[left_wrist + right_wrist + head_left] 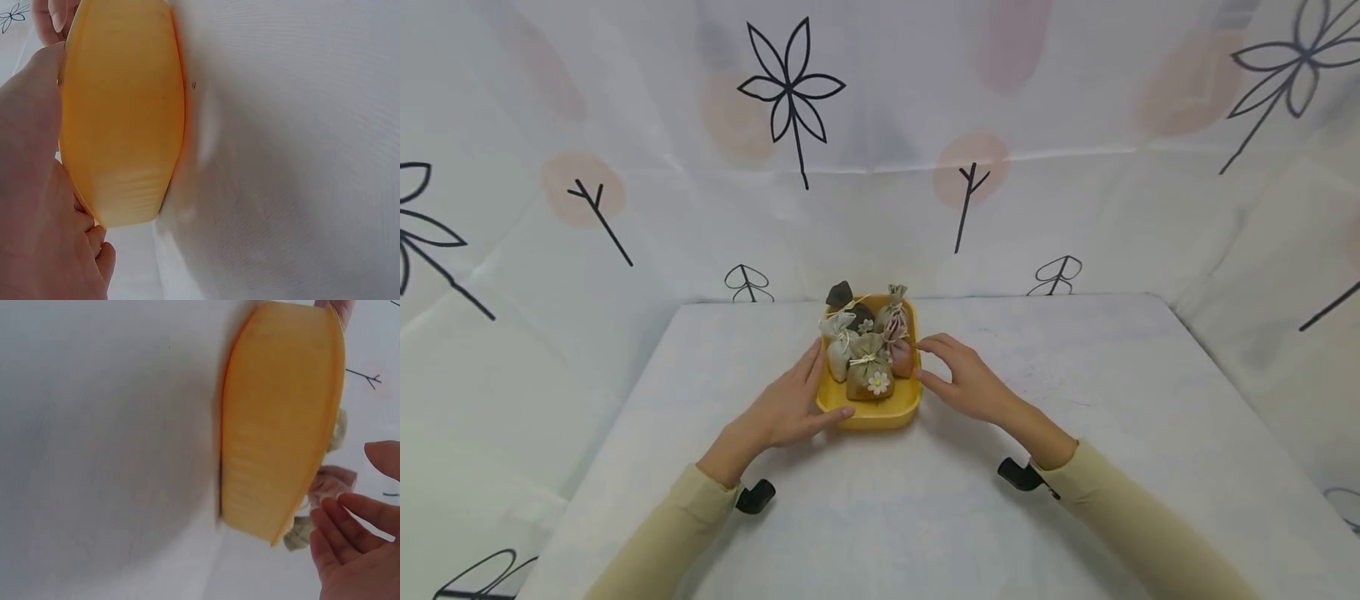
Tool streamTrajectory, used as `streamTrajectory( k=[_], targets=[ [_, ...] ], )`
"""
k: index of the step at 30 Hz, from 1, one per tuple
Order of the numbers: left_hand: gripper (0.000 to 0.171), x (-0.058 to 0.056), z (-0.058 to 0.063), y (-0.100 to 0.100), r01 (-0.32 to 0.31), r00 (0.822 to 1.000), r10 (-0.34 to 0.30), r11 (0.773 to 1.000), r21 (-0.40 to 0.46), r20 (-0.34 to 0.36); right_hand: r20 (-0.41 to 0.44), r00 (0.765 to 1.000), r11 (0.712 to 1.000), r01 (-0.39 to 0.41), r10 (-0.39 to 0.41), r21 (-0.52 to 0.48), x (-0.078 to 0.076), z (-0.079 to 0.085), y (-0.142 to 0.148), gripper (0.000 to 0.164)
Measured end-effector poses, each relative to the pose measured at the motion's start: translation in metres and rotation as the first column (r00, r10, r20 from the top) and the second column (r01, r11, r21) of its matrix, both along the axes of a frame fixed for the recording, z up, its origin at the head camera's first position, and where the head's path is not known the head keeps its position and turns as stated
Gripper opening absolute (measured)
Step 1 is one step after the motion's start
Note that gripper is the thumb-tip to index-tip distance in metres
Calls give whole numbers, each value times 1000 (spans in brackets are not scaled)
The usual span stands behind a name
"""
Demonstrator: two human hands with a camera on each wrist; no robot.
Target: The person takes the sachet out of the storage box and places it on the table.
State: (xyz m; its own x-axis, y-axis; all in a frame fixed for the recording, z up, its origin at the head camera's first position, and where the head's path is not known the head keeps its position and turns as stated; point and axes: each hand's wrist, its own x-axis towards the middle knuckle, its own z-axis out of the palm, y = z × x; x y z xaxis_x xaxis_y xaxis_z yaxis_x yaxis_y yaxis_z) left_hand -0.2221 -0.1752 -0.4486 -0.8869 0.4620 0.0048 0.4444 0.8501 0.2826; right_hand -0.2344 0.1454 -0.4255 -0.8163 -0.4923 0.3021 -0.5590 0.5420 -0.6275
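A yellow plastic tray (867,419) with rounded corners holds several small drawstring pouches. In front sits an olive pouch (863,387) with a white flower; a pale pouch (841,354) stands left, a pink and rust one (901,358) right, and a dark one (841,293) behind. My left hand (790,404) holds the tray's front left corner, thumb over the front rim and fingers along the left side. Beside the right rim is my right hand (966,379), its fingers loosely bent. In the right wrist view, those fingertips (319,515) are near the rim and the pink pouch (334,482).
A white cloth covers the table (1037,533), and its back edge meets a printed fabric backdrop (880,208). The tray stands toward the back of the table, in the middle. Black camera mounts (756,497) hang under both wrists.
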Motion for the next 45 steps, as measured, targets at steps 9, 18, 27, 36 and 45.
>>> streamTrajectory(
  k=[9,18,27,36,45],
  targets=[
    [118,0,3,-1,15,1000,-15,1000,2,12,-23,999,998,-23,22,-56,-4,-5,-27,34],
    [119,0,7,2,9,1000,-9,1000,-4,28,-38,998,998,58,-57,16,-9,-4,-53,27],
    [120,-1,8,4,5,998,-5,1000,-5,59,-15,988,986,151,-151,68,-13,-9,-72,28],
    [119,-2,11,6,22,996,-22,1000,6,88,-25,981,981,194,-193,27,-16,-15,-77,23],
    [118,-1,9,5,26,996,-29,999,36,87,-50,979,980,199,-198,26,-15,-18,-77,13]
  ],
)
